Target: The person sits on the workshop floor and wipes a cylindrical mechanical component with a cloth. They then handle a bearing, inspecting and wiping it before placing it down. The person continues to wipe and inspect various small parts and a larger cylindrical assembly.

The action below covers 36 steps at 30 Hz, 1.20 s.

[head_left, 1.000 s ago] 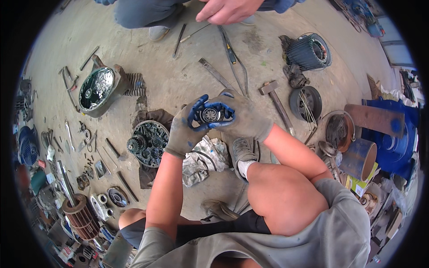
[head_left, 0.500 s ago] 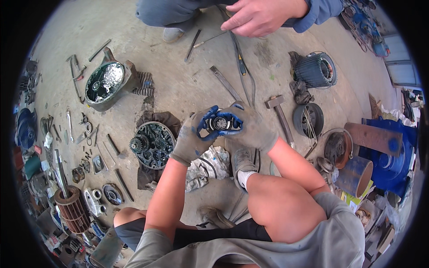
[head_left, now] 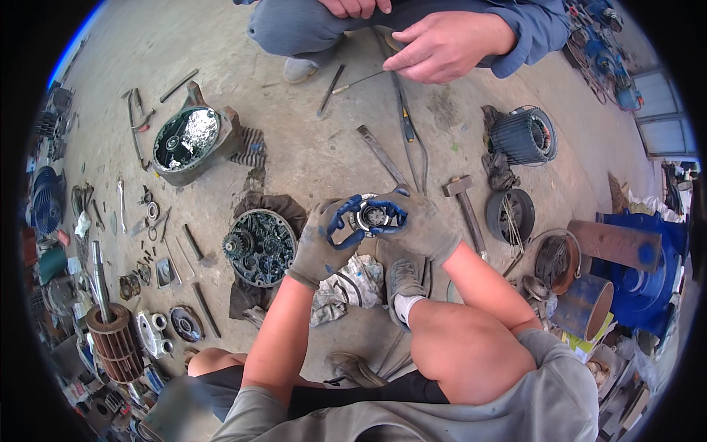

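Both my hands wear grey gloves with blue-stained fingers and meet in front of me. Between them is a round bearing (head_left: 373, 216) with a bright metal ring and a dark inner part, its open face turned up. My left hand (head_left: 330, 239) curls thumb and fingers against its left edge. From the other side my right hand (head_left: 417, 227) grips it, fingers bent round the rim. Just left of my left glove, a round housing (head_left: 259, 247) full of oily gears lies on dark cloth. A stained white rag (head_left: 361, 281) lies below the hands.
Across from me, a co-worker's hand (head_left: 442, 48) holds a thin rod. A hammer (head_left: 467, 210) and a grey pipe ring (head_left: 509, 216) lie to the right. An oily casing (head_left: 188, 144) sits far left; a gear shaft (head_left: 114, 339) stands near left, among scattered tools.
The view has shifted, so the floor things sit slightly lower and further right. The bearing's face shows more plainly between my gloves. A second co-worker's hand has come into view at the top.
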Tool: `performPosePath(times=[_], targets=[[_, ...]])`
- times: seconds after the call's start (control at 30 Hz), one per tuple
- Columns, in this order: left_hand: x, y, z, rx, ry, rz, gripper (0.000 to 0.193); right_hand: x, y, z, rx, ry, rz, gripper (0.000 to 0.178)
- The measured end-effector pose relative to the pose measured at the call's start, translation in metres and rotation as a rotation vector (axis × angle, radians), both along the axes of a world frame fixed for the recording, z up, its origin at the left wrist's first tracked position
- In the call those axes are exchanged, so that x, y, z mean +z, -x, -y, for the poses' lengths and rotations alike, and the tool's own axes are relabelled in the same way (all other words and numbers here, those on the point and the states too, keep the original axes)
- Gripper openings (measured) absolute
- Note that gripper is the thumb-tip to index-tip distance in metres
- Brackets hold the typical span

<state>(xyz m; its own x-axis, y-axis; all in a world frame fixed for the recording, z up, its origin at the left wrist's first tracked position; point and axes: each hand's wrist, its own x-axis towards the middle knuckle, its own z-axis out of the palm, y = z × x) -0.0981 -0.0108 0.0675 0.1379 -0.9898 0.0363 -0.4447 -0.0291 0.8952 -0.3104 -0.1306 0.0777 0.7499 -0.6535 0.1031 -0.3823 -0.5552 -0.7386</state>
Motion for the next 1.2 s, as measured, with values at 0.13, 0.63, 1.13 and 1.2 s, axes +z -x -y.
performPosePath(times=[0.13,0.63,1.13,1.2], targets=[[-0.001,0.0,-0.002,0.01,0.04,0.039,0.06,0.005,0.002,-0.004,-0.043,-0.03,-0.007,0.049],[0.009,0.002,-0.008,0.072,0.076,0.042,0.056,0.006,0.004,-0.01,-0.058,0.147,-0.142,0.043],[-0.018,0.009,-0.028,0.213,-0.035,-0.158,0.042,0.009,0.009,-0.011,-0.082,0.053,0.005,0.058],[-0.013,0.006,-0.029,0.224,-0.078,-0.159,0.041,0.009,0.011,-0.012,-0.103,0.04,-0.047,0.058]])
